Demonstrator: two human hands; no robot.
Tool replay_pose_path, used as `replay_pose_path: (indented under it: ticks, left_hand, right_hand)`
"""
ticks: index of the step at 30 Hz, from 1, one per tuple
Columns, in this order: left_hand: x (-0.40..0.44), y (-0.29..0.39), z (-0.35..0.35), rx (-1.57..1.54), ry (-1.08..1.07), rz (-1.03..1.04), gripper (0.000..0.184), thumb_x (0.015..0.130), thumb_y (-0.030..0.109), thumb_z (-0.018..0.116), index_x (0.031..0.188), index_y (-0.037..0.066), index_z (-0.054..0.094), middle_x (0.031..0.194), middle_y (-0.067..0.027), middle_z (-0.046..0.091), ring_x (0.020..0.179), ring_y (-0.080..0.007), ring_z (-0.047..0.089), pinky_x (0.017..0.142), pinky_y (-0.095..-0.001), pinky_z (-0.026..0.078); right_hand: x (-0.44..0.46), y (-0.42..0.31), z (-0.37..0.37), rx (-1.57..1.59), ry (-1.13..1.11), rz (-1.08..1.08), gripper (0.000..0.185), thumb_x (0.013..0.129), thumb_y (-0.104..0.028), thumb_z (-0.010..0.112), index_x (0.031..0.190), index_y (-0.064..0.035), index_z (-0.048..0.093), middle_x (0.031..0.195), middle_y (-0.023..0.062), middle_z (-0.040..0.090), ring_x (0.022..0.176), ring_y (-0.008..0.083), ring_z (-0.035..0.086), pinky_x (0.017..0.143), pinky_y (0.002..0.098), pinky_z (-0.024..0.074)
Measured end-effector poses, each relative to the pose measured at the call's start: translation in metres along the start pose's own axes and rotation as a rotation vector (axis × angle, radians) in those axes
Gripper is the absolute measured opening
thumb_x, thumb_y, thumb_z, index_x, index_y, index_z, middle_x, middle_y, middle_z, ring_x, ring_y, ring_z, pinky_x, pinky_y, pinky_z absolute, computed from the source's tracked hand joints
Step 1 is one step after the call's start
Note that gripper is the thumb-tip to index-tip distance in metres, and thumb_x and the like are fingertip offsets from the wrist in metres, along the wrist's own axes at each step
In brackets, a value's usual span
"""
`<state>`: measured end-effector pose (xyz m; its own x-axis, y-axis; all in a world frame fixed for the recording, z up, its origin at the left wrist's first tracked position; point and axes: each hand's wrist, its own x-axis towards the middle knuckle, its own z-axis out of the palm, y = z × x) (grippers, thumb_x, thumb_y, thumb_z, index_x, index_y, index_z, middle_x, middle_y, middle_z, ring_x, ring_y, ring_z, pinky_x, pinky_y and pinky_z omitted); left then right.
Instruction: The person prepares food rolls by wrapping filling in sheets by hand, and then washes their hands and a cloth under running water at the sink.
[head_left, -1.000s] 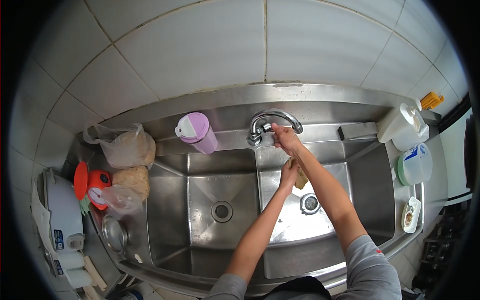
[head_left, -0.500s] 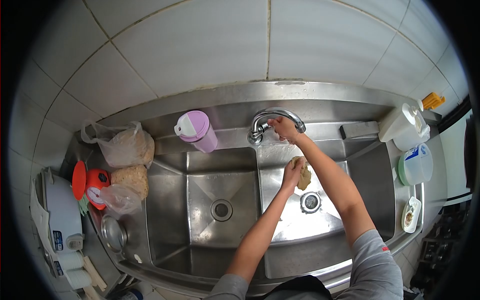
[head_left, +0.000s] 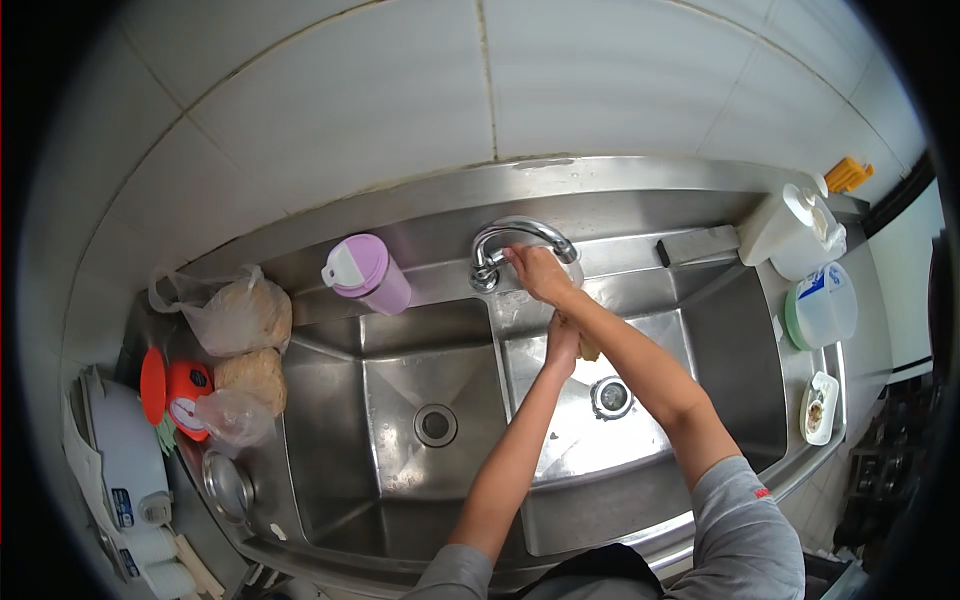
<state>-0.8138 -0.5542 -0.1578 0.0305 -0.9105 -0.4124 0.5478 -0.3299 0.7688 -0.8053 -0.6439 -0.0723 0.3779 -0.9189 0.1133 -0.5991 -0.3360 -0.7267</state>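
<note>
My right hand (head_left: 540, 274) reaches under the curved spout of the chrome tap (head_left: 521, 224), its fingers closed around the tap's handle. Just below it, over the right basin (head_left: 640, 470), my left hand (head_left: 563, 345) grips a tan-brown cloth (head_left: 590, 350). The right forearm crosses in front and hides most of that cloth and some of the left fingers. The drain (head_left: 611, 398) of this basin lies a little below the left hand.
A purple-lidded tumbler (head_left: 370, 272) stands behind the left basin (head_left: 430, 370). Plastic bags of food (head_left: 240, 315), a red kitchen scale (head_left: 188, 395) and a metal lid (head_left: 228, 485) sit at left. On the right are a white jug (head_left: 785, 228), a clear tub (head_left: 825, 305) and a small white dish (head_left: 820, 408).
The left hand with the cloth has moved up under the right forearm, covering much of the cloth. My right hand remains at the tap. The whole view has shifted slightly.
</note>
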Motion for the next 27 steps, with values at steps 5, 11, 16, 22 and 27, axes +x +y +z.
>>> replay_pose_path:
  ticks: [5, 11, 16, 22, 27]
  left_hand:
    - [-0.009, 0.022, 0.009, -0.17, 0.054, -0.018, 0.042, 0.098, 0.042, 0.04, 0.121, 0.007, 0.046, 0.113, -0.0062, 0.054, 0.103, -0.017, 0.054, 0.089, -0.0325, 0.044]
    - [0.0, 0.023, 0.049, -0.143, -0.033, -0.22, 0.06, 0.091, 0.065, 0.032, 0.105, 0.011, 0.053, 0.102, -0.0043, 0.056, 0.096, -0.0168, 0.054, 0.088, -0.0325, 0.044]
    - [0.036, -0.006, 0.012, -0.338, -0.048, -0.293, 0.047, 0.092, 0.054, 0.041, 0.106, 0.012, 0.056, 0.106, -0.005, 0.06, 0.101, -0.0195, 0.057, 0.083, -0.0349, 0.048]
    - [0.006, -0.001, 0.028, -0.169, -0.034, -0.183, 0.042, 0.094, 0.047, 0.043, 0.114, 0.012, 0.056, 0.11, -0.0049, 0.059, 0.102, -0.0195, 0.056, 0.086, -0.033, 0.047]
    - [0.034, 0.004, 0.025, -0.191, 0.096, -0.312, 0.031, 0.093, 0.033, 0.045, 0.111, 0.011, 0.058, 0.103, -0.0031, 0.062, 0.092, -0.0195, 0.059, 0.079, -0.0346, 0.049]
  right_hand:
    - [-0.047, 0.018, -0.039, 0.082, 0.015, 0.097, 0.035, 0.095, -0.03, 0.045, 0.117, -0.0047, 0.056, 0.111, 0.0255, 0.058, 0.105, 0.0363, 0.056, 0.093, 0.0415, 0.0407]
    - [-0.118, 0.095, 0.013, 0.427, 0.491, 0.296, 0.034, 0.092, -0.024, 0.046, 0.115, -0.0033, 0.061, 0.112, 0.0201, 0.06, 0.105, 0.031, 0.056, 0.094, 0.037, 0.041]
    - [-0.105, 0.079, 0.004, 0.385, 0.409, 0.603, 0.038, 0.092, -0.029, 0.041, 0.106, -0.0025, 0.064, 0.106, 0.0223, 0.062, 0.1, 0.0364, 0.059, 0.09, 0.0406, 0.0436]
    - [-0.087, 0.106, 0.008, 0.076, 0.318, 0.54, 0.044, 0.092, -0.033, 0.039, 0.1, 0.002, 0.063, 0.099, 0.0275, 0.061, 0.096, 0.0432, 0.058, 0.087, 0.0494, 0.0437]
    - [-0.11, 0.105, 0.023, 0.187, 0.421, 0.32, 0.031, 0.088, -0.018, 0.044, 0.11, -0.003, 0.06, 0.106, 0.0278, 0.059, 0.104, 0.0436, 0.055, 0.09, 0.0469, 0.0425]
